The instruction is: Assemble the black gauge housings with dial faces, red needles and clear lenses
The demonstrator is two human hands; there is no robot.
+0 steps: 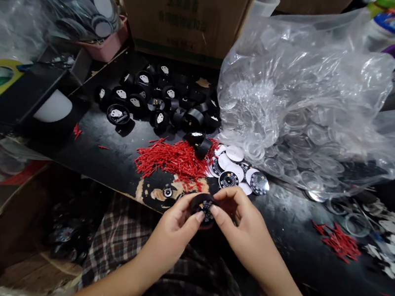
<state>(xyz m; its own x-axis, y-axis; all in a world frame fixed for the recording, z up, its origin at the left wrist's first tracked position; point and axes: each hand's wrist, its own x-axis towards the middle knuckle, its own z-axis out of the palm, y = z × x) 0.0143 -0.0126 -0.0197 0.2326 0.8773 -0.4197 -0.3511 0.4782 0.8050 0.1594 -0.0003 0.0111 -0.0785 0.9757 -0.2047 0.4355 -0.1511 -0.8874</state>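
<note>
Pinching one black casing [195,202], left hand [177,221] and right hand [240,219] seem to have its dial [207,203] seated — red pointers [171,159] and other casings [195,117] lie loose.

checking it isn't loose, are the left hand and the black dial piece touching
Touching. The head view shows the left hand gripping the black dial piece, with its thumb against the face.

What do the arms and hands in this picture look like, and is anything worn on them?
The left hand and right hand are human and ungloved, with no ring visible. The forearms are bare, with no sleeve, watch or bracelet in view. Below shows dark checked clothing with pale lines.
</note>
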